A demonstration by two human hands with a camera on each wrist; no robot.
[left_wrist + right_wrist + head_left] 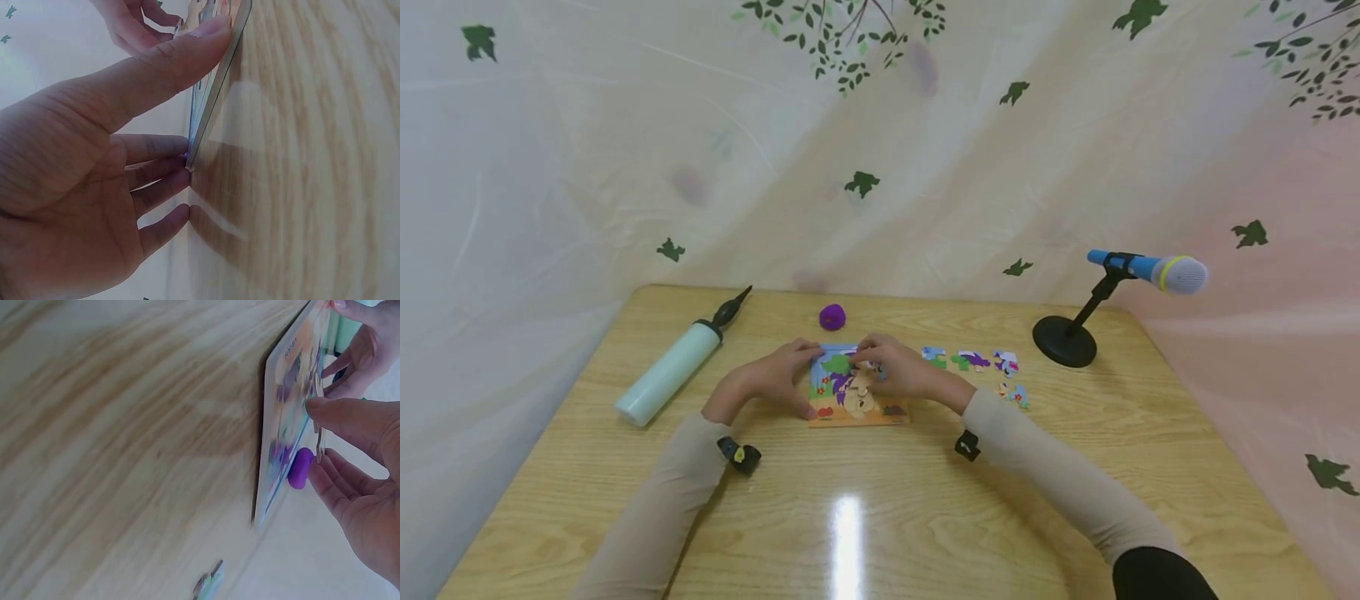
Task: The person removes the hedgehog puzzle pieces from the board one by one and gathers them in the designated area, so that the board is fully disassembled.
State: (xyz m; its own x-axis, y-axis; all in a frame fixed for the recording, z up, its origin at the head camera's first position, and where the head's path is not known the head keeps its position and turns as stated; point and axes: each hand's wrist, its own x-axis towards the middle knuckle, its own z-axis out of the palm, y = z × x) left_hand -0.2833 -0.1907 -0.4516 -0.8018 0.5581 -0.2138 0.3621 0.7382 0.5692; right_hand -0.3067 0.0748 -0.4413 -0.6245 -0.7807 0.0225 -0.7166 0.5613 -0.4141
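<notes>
Stretching beige sleeves (655, 508) forward, closest to the camera, to a puzzle board (859, 421) lying on the counter (917, 517). Resting the left hand (775, 379) along the board's left edge, fingers spread, thumb on its rim; pinching a puzzle piece (320, 440) over the board with the right hand (898, 368). Set around the board: loose pieces (975, 360) on its right, a purple ball (832, 317) just beyond, a mint pump (672, 372) (black-tipped, slanting away) to its left.
</notes>
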